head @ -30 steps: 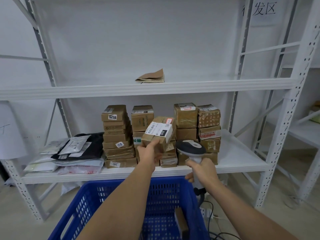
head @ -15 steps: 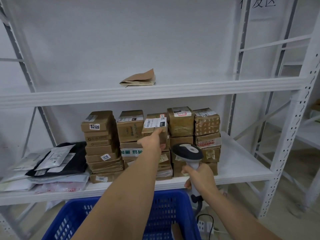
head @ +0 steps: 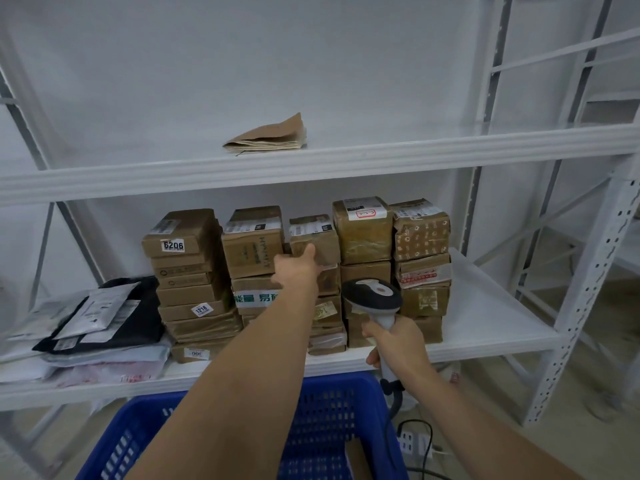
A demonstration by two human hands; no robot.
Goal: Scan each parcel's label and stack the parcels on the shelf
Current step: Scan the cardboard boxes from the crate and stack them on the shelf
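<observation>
Item: taped brown parcel [head: 313, 237], topping the middle stack on the shelf [head: 485, 327], directly beyond your left hand [head: 296, 270], whose fingers rest against its near face. Your right hand [head: 394, 344] grips the barcode scanner [head: 372, 296], nearer, lower right.

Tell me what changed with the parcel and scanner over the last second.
The left hand carried the brown cardboard parcel with the white label from in front of the stacks up onto the middle stack, fingers now straight against its front. The right hand gripped the black-and-white handheld scanner throughout.
</observation>
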